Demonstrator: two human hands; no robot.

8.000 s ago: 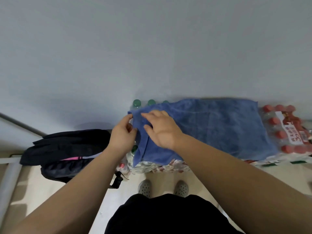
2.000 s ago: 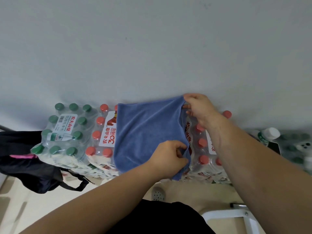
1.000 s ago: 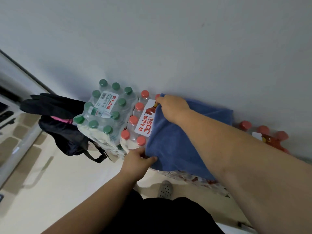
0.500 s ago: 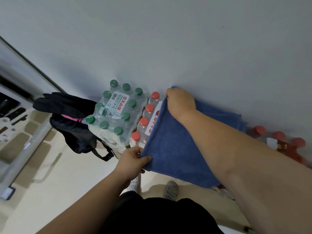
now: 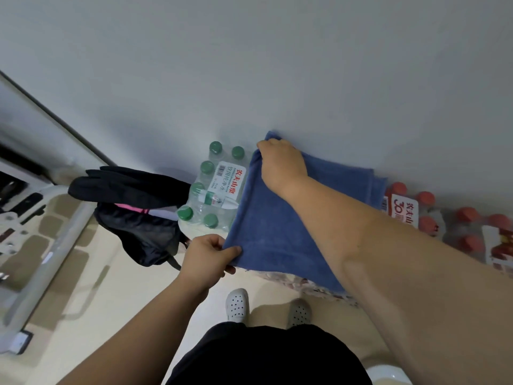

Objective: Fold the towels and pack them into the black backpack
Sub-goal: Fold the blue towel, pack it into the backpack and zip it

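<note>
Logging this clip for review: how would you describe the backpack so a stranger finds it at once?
Start at the pale grey wall and drop to the shrink-wrapped pack of green-capped water bottles at its foot. Just left of that pack slumps the black fabric backpack. Unlike the blue terry towel on the pack's other side, it is dark and bears a pink stripe.

Setting: indoor storage corner of a workspace or back room. Evidence: shrink-wrapped packs of green-capped water bottles (image 5: pixel 213 187) and red-capped bottles (image 5: pixel 427 215) stacked on a beige floor (image 5: pixel 83 301) against a bare grey wall (image 5: pixel 277 65). Pale metal frame (image 5: pixel 52 245) at left.
</note>
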